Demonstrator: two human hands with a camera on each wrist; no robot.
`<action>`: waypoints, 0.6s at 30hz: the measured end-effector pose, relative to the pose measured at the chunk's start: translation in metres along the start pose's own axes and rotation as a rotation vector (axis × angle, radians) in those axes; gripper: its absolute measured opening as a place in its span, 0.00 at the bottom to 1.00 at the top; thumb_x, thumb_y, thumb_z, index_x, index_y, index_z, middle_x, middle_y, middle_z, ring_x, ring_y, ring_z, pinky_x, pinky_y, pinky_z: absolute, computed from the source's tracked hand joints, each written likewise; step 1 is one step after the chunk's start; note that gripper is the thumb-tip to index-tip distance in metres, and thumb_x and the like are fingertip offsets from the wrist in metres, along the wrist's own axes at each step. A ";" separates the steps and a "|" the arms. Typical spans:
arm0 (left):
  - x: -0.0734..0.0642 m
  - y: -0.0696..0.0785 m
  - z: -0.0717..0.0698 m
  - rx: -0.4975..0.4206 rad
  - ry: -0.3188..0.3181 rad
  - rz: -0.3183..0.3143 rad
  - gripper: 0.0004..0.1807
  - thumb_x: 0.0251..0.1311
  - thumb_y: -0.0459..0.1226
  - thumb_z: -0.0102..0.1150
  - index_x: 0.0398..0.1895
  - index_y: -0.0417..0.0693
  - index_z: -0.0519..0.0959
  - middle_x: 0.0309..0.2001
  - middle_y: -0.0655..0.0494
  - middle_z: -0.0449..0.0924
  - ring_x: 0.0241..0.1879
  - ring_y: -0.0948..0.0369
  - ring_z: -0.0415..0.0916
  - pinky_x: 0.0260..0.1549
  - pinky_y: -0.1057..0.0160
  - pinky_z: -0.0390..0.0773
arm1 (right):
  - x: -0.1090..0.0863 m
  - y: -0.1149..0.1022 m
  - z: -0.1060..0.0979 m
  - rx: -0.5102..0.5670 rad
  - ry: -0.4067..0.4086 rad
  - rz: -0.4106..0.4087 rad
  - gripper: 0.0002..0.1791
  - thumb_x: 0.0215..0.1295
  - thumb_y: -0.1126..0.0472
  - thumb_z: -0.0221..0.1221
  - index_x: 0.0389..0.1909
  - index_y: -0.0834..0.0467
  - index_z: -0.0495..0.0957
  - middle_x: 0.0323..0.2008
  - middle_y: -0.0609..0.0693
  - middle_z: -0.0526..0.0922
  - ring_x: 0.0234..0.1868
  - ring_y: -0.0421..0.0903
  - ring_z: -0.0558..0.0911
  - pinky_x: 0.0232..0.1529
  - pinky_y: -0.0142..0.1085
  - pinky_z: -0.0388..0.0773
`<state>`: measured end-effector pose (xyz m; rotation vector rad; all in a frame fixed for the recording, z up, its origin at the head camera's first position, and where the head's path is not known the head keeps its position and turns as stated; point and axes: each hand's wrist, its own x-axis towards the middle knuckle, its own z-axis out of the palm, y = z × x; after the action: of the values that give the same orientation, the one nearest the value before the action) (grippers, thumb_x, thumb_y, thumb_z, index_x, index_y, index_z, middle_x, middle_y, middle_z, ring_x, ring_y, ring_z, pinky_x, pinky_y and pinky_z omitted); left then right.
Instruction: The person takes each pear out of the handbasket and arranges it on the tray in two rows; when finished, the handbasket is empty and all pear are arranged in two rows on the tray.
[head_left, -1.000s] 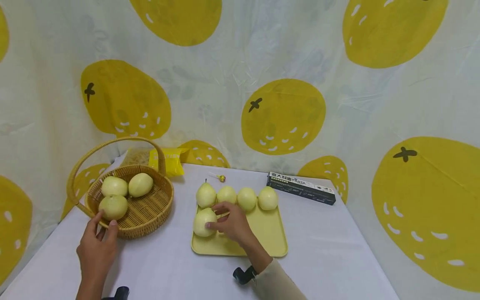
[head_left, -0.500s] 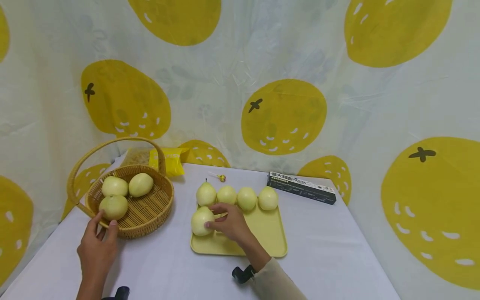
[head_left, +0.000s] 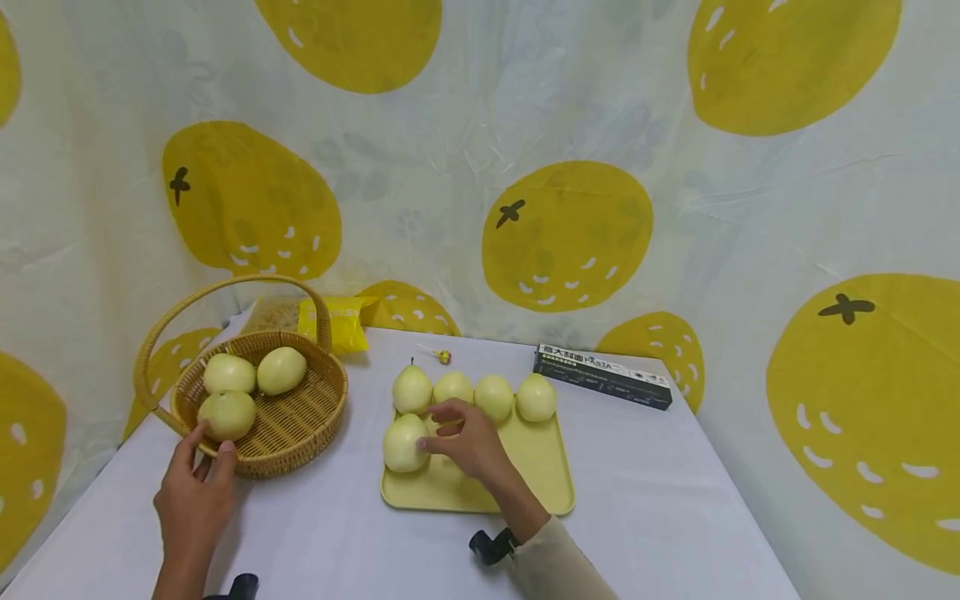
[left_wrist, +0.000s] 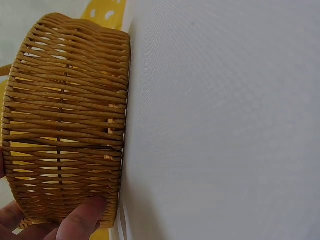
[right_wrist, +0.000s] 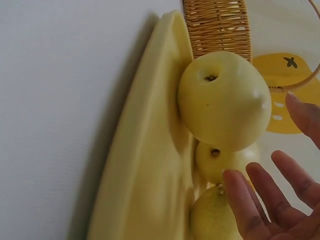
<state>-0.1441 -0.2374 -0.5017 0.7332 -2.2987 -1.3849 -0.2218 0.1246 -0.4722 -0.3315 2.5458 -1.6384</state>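
Observation:
A round pale yellow pear [head_left: 403,444] sits at the near left of a yellow tray [head_left: 510,483]. My right hand [head_left: 470,442] is beside that pear with its fingers spread; the right wrist view shows the fingers [right_wrist: 239,195] apart from it. Several more pears [head_left: 493,398] stand in a row along the tray's far edge. My left hand [head_left: 195,492] holds the near left edge of a wicker basket [head_left: 303,446], its thumb [left_wrist: 82,217] against the woven outer side. Three pears [head_left: 227,415] lie inside the basket.
Behind the basket lies a yellow packet [head_left: 337,323]. A lollipop [head_left: 444,357] is beyond the tray. At the back right rests a dark pasta box [head_left: 600,379]. A patterned curtain [head_left: 420,183] hangs behind the white-covered table [head_left: 660,500].
The near pear has shifted slightly left on the tray, and my right hand has let go of it and drawn slightly right. My left hand stays at the basket.

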 end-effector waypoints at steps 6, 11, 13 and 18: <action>0.001 0.000 0.000 -0.004 -0.002 -0.002 0.36 0.80 0.52 0.47 0.86 0.56 0.56 0.85 0.48 0.53 0.78 0.36 0.63 0.73 0.36 0.70 | 0.002 -0.013 -0.001 0.015 0.057 -0.068 0.29 0.55 0.53 0.80 0.57 0.57 0.85 0.56 0.57 0.88 0.59 0.61 0.85 0.63 0.59 0.85; 0.001 0.000 0.000 0.004 -0.004 -0.004 0.36 0.80 0.53 0.46 0.86 0.56 0.56 0.85 0.48 0.52 0.78 0.36 0.63 0.73 0.36 0.70 | 0.004 -0.034 0.005 0.049 0.070 -0.114 0.27 0.57 0.53 0.80 0.57 0.53 0.85 0.58 0.56 0.88 0.61 0.58 0.84 0.62 0.56 0.87; 0.000 0.000 0.000 0.007 -0.004 -0.004 0.36 0.80 0.52 0.47 0.86 0.55 0.56 0.85 0.47 0.52 0.77 0.35 0.64 0.73 0.36 0.70 | 0.006 -0.041 0.010 0.069 0.069 -0.130 0.26 0.57 0.54 0.80 0.56 0.52 0.86 0.58 0.56 0.87 0.61 0.56 0.84 0.60 0.51 0.89; -0.001 0.000 0.000 0.011 -0.004 -0.004 0.36 0.80 0.52 0.47 0.86 0.55 0.56 0.85 0.47 0.53 0.76 0.35 0.65 0.72 0.35 0.71 | 0.013 -0.055 0.027 0.099 0.068 -0.178 0.25 0.55 0.54 0.81 0.55 0.47 0.86 0.56 0.50 0.89 0.60 0.56 0.85 0.56 0.42 0.91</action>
<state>-0.1431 -0.2364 -0.5013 0.7395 -2.3105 -1.3776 -0.2223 0.0755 -0.4328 -0.5154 2.5365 -1.8601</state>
